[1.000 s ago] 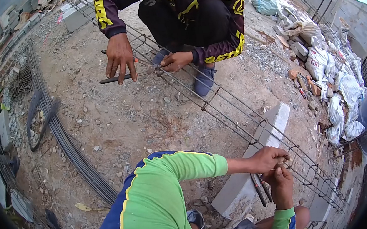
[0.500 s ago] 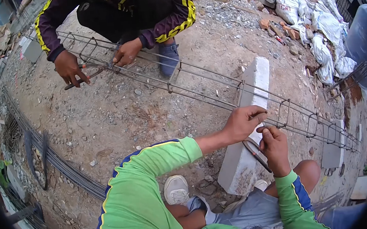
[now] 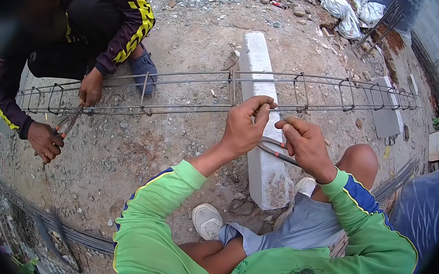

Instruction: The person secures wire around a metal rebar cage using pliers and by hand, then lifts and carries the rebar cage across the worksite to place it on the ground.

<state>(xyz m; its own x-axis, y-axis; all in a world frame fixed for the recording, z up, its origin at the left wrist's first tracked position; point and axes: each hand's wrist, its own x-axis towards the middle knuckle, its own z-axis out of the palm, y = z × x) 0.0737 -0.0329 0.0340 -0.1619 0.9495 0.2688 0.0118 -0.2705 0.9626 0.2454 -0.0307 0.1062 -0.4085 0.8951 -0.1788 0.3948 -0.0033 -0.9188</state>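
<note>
A long rebar cage [image 3: 210, 105] of thin rods and square stirrups runs across the view, over a pale concrete block [image 3: 256, 67]. My left hand [image 3: 248, 125] is at the cage's near rod above the block, thumb and forefinger pinched together; whatever lies between them is too small to make out. Just to its right, my right hand [image 3: 307, 145] is closed, its fingertips close below the same rod. Pincers [image 3: 276, 153] with orange and black handles lie against its palm, their head pointing left over the block.
Across from me a co-worker squats, one hand [image 3: 91, 88] on the cage and the other [image 3: 46, 142] at orange-marked pincers [image 3: 67, 123]. Another block [image 3: 386, 108] stands under the right end. Rebar rods [image 3: 77, 231] lie at left; white sacks [image 3: 338, 10] and broken bricks are at upper right.
The view has turned, so the cage now lies nearly level and the co-worker appears farther left. My hands stay close together at the rod, with the pincers still at my right hand.
</note>
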